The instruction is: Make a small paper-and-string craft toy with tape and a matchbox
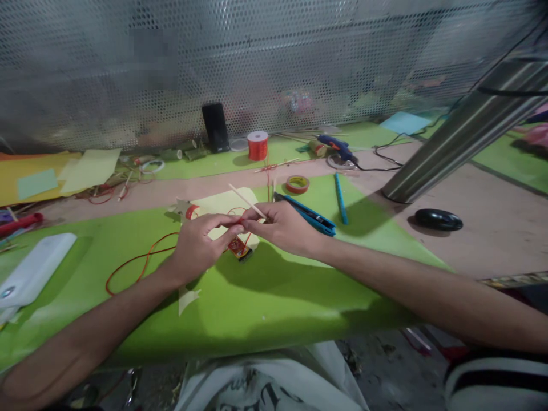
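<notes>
My left hand point(199, 245) and my right hand point(285, 228) meet above the green table cover, thumbs and forefingers pinched close together. Between the left fingertips is a bit of red cord, and a loop of red cord point(148, 257) lies on the cover left of that wrist. A thin wooden stick point(244, 198) slants up and left out of my right hand's closed fingers. Under the hands are a pale yellow sheet point(214, 201) and a small red-and-yellow box point(238, 247). What exactly the fingertips pinch is partly hidden.
A long blue-and-black tool point(308, 214), a tape roll point(297, 183) and a blue stick point(341, 197) lie right of the hands. Behind stand a red cord spool point(257, 148), a phone point(215, 127) and a glue gun point(336, 147). A metal post point(462, 134) rises beside a black mouse point(439, 219). At left lies a white device point(40, 268).
</notes>
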A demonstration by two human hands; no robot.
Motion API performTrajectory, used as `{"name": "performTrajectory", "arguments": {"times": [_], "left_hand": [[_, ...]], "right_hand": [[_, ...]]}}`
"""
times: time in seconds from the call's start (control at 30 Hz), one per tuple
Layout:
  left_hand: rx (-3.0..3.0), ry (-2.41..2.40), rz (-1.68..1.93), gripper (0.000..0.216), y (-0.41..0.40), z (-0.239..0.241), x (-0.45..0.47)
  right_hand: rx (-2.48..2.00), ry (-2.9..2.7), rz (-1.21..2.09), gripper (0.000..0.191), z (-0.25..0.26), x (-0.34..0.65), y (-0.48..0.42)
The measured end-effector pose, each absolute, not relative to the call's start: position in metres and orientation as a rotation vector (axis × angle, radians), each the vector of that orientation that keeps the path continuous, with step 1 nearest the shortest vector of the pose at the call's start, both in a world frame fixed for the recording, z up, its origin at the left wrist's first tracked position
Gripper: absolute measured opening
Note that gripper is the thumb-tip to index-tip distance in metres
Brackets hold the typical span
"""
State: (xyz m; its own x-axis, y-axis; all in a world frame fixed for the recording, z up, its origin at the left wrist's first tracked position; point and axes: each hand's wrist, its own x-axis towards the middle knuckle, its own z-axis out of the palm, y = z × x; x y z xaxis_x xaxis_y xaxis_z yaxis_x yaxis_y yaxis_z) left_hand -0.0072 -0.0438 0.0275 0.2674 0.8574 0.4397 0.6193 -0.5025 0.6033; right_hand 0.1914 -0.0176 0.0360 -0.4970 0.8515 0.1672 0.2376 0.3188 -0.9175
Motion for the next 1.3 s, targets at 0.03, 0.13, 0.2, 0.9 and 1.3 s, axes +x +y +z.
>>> {"name": "performTrajectory", "arguments": {"times": [0.03,0.13,0.2,0.9,1.3], "left_hand": [[2.157,1.361,1.072,0.024,-0.044,0.028,-0.006],[2.051,1.347,1.082,0.023,-0.045,0.031,-0.005],[2.061,1.334,1.104,0.021,-0.047,0.031,-0.004],[1.792,1.195,0.950,0.025,-0.040,0.024,-0.007],[1.684,1.159,0.985,0.031,-0.039,0.032,-0.004]], "right_hand": [[-0.966,-1.920,1.169,0.024,0.036,0.191,-0.018],[-0.984,-1.899,1.151,0.021,0.037,0.190,-0.020],[-0.992,-1.888,1.152,0.019,0.037,0.190,-0.022],[-0.790,-2.200,0.432,0.015,0.029,0.194,-0.026],[-0.771,-2.508,-0.219,0.032,0.030,0.206,-0.021]]}}
